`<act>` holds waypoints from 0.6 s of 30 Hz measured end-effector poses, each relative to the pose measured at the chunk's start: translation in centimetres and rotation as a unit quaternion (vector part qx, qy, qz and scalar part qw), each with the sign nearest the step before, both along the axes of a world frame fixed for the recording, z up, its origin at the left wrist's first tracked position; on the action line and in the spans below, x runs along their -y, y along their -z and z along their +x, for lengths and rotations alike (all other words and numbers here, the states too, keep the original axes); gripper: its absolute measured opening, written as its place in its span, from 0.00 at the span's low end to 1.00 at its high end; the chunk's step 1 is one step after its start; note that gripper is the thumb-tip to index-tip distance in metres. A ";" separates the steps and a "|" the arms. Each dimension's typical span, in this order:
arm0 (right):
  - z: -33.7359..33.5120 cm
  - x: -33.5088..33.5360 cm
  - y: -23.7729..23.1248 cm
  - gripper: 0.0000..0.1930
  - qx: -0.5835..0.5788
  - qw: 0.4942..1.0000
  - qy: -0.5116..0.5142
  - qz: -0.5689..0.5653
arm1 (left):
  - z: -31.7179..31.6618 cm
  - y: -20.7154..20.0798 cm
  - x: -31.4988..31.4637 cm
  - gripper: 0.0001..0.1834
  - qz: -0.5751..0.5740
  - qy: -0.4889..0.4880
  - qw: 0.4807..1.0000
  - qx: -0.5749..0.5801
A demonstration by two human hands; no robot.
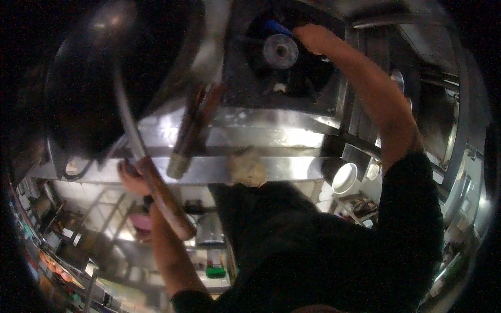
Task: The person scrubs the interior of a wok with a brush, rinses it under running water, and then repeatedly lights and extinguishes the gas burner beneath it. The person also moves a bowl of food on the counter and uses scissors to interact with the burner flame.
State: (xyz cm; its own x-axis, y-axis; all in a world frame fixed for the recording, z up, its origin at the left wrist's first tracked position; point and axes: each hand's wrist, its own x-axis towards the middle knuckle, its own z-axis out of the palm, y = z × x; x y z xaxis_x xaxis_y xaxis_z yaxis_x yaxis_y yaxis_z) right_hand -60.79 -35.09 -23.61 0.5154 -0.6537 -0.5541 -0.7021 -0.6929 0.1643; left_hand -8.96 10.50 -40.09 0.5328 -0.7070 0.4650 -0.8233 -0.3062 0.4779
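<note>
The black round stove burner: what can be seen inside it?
A pale grey round disc with a central hole; below it, a small pale patch. The right hand, holding a narrow blue object, covers part of the upper right; what lies beneath is hidden.

The blue object (278,27) in the right hand (312,39) blurs beyond identifying.

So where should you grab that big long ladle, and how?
Probably by its wooden handle, coming from the person's side. The handle is long and straight and points out past the wok toward the person, while the metal shaft runs back over the wok. The left hand looks nearest.
</note>
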 end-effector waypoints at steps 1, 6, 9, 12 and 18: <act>-0.5 -0.1 0.4 0.16 -0.027 0.998 0.050 0.020 | 0.1 -0.1 0.1 0.24 0.002 0.008 1.000 0.018; -1.3 -1.6 1.0 0.07 -0.067 0.948 0.258 0.174 | 0.7 -0.8 0.3 0.24 0.013 0.030 0.996 0.084; -1.6 -2.8 0.7 0.03 -0.060 0.962 0.221 0.147 | 0.8 -1.2 0.4 0.25 0.020 0.040 0.993 0.105; -0.8 -3.7 0.4 0.06 -0.066 0.967 0.206 0.132 | 0.6 -1.4 0.4 0.26 0.030 0.045 0.991 0.125; -0.8 -4.4 1.5 0.06 -0.075 0.974 0.195 0.089 | 0.4 -1.8 0.5 0.27 0.045 0.053 0.985 0.157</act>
State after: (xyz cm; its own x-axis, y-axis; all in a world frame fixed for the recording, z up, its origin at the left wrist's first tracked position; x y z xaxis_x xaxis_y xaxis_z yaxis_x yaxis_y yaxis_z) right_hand -61.60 -30.74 -25.12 0.1511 -0.6711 -0.7258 -0.8953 -0.4042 0.1874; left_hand -8.58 9.95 -38.24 0.2925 -0.7972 0.5281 -0.9562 -0.2391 0.1688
